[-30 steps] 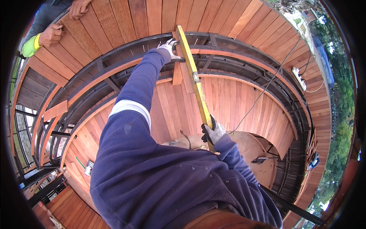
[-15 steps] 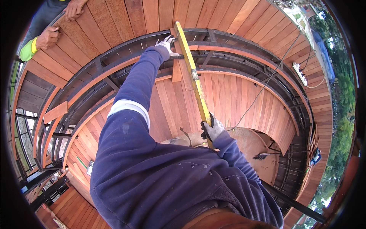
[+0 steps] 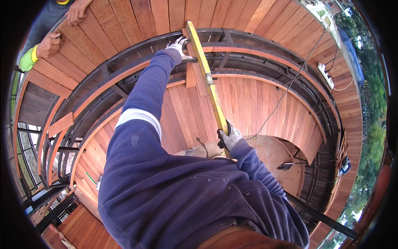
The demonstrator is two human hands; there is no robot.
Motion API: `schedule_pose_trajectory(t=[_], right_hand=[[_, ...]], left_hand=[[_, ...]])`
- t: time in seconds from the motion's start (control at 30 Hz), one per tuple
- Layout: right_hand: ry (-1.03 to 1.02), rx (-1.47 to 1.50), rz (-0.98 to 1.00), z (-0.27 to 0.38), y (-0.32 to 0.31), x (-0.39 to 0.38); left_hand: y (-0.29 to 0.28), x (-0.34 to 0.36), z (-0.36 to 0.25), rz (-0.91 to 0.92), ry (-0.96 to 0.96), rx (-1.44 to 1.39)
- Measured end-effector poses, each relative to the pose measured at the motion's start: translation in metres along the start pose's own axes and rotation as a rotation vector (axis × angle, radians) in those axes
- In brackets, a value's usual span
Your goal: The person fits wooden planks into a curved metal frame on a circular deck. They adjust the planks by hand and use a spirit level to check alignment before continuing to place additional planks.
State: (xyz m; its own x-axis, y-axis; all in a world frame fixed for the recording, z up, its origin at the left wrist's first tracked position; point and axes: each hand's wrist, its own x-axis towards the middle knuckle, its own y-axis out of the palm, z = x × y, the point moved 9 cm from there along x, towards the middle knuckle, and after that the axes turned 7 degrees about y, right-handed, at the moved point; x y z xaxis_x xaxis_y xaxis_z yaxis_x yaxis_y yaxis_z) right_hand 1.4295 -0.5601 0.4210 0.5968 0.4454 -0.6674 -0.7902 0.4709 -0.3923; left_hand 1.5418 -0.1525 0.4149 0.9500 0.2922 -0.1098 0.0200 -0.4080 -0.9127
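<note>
A long yellow spirit level (image 3: 203, 62) slants from the upper middle down towards my body, lying along a narrow wooden board (image 3: 191, 52). My right hand (image 3: 230, 137), in a white and dark glove, is closed round the near end of the level. Farther off, my gloved left hand (image 3: 178, 49) is at the left edge of the board. Its thumb and fingers are spread apart, with the tips at the wood. A shorter wood piece (image 3: 190, 78) sits beside the board, over the curved framing.
Curved dark metal framing (image 3: 124, 54) with wooden edging runs between tiers of planks. At the upper left, a co-worker's two hands (image 3: 49, 45) rest on the upper planks (image 3: 95, 31). A white power strip (image 3: 325, 76) lies at right, and a cable (image 3: 286, 91) crosses the steps.
The view has shifted slightly, so the level and my hands sit a little higher and to the left. Both hands keep their places on the level and the board.
</note>
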Motion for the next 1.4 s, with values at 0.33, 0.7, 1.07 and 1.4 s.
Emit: schedule_pose_trajectory(t=[0.33, 0.7, 1.07, 1.4], right_hand=[[-0.004, -0.016, -0.023, -0.008, 0.003, 0.007], [-0.004, -0.07, -0.044, 0.004, 0.002, 0.003], [-0.064, -0.091, -0.08, -0.017, 0.006, 0.019], [-0.013, -0.021, -0.042, -0.007, 0.006, 0.01]], left_hand=[[0.005, 0.002, 0.001, 0.037, -0.034, 0.054], [0.006, 0.003, 0.004, 0.06, -0.045, 0.092], [0.006, 0.004, 0.003, 0.059, -0.049, 0.086], [0.008, 0.004, 0.003, 0.035, -0.03, 0.102]])
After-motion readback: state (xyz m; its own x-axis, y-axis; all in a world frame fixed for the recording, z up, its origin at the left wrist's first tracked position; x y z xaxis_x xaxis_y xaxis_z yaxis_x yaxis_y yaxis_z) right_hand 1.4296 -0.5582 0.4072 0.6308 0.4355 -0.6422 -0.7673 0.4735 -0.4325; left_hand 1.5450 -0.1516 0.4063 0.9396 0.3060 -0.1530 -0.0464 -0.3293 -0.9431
